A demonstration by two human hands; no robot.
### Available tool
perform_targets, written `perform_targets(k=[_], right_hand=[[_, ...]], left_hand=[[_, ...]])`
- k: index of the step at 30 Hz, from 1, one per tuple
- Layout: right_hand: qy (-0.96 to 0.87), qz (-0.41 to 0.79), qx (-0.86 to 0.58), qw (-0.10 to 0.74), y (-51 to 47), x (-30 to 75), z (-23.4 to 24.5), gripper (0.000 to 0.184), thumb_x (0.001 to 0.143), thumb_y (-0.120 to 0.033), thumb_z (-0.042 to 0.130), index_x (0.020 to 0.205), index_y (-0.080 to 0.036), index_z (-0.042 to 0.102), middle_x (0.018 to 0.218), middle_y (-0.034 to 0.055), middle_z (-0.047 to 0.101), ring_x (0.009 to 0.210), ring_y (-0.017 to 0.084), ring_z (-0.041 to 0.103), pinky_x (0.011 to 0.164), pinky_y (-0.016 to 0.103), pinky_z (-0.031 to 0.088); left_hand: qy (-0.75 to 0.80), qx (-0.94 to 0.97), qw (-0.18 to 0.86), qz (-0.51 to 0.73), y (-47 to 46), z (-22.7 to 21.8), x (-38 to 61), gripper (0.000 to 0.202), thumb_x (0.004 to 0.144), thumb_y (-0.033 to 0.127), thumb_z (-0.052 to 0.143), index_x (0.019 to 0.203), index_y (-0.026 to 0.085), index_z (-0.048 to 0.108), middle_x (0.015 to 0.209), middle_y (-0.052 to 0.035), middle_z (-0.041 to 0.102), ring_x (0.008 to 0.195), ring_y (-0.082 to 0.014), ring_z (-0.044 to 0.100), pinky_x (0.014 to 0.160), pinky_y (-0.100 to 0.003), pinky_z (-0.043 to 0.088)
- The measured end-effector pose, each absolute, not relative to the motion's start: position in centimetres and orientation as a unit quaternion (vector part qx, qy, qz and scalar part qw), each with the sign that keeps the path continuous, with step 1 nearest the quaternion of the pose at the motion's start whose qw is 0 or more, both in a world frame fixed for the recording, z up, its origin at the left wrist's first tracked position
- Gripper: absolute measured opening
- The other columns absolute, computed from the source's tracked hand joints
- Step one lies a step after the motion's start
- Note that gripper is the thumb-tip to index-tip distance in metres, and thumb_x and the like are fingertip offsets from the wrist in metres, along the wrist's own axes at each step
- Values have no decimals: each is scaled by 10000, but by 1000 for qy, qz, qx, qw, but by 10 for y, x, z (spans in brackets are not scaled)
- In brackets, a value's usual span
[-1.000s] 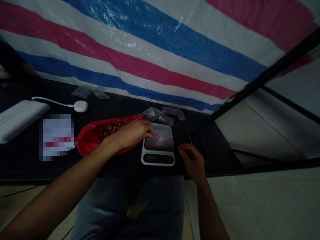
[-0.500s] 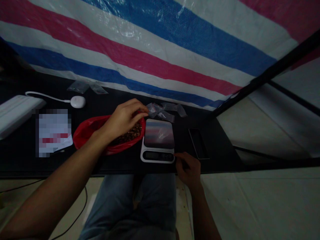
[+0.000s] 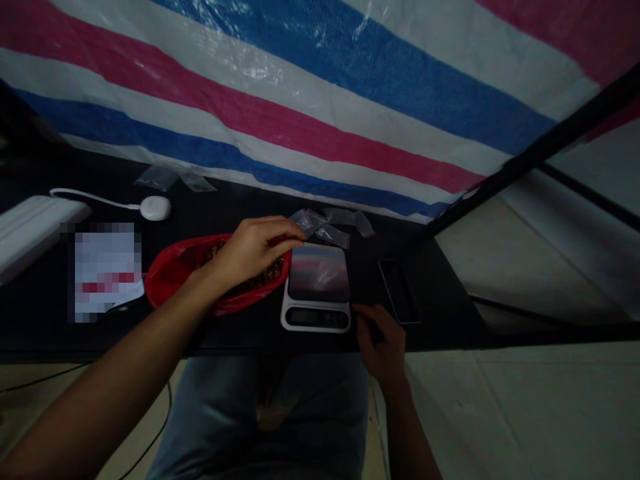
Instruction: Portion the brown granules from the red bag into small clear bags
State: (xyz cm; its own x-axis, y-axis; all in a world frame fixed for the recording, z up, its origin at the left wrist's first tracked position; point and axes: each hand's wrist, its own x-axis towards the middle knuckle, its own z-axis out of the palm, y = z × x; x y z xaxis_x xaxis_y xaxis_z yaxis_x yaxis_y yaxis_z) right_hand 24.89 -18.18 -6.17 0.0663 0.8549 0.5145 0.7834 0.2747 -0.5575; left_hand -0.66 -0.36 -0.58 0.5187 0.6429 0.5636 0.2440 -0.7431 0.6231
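Observation:
My left hand (image 3: 255,250) hovers over an open red bag (image 3: 170,277) of small brown pieces (image 3: 265,275), fingers bunched toward the pile of small clear bags (image 3: 327,227); what it pinches, if anything, is too small to name. A white kitchen scale (image 3: 316,289) with a clear bag on its steel plate stands just right of the red bag. My right hand (image 3: 381,340) rests at the table's front edge beside the scale's right corner, fingers curled, with nothing visible in them.
A dark phone (image 3: 397,290) lies right of the scale. On the black table (image 3: 210,207) also lie a white round device with cable (image 3: 156,208), a white keyboard-like block (image 3: 27,230), a paper (image 3: 103,270) and more clear bags (image 3: 165,177). A striped tarp (image 3: 320,100) hangs behind.
My left hand left the scale's plate, rose toward the clear bags, and now sits slightly lower over the red bag. My right hand drew closer to the scale's right corner.

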Motion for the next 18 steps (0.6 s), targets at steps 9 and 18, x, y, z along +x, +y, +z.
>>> perform_targets(k=[9, 18], right_hand=[[-576, 112, -616, 527, -141, 233, -44, 151, 914, -281, 695, 1059, -241, 680, 905, 39, 729, 771, 175, 682, 680, 298, 558], [-676, 82, -562, 470, -109, 231, -25, 163, 974, -258, 619, 1043, -234, 764, 1072, 78, 724, 1012, 202, 692, 905, 351, 558]], left_hand=[[234, 813, 330, 418, -16, -9, 12, 171, 943, 344, 690, 1038, 238, 784, 1041, -31, 808, 985, -206, 749, 906, -317, 576], [185, 838, 292, 423, -26, -16, 34, 165, 942, 263, 704, 1089, 221, 767, 1033, -34, 791, 1005, -179, 714, 903, -288, 553]])
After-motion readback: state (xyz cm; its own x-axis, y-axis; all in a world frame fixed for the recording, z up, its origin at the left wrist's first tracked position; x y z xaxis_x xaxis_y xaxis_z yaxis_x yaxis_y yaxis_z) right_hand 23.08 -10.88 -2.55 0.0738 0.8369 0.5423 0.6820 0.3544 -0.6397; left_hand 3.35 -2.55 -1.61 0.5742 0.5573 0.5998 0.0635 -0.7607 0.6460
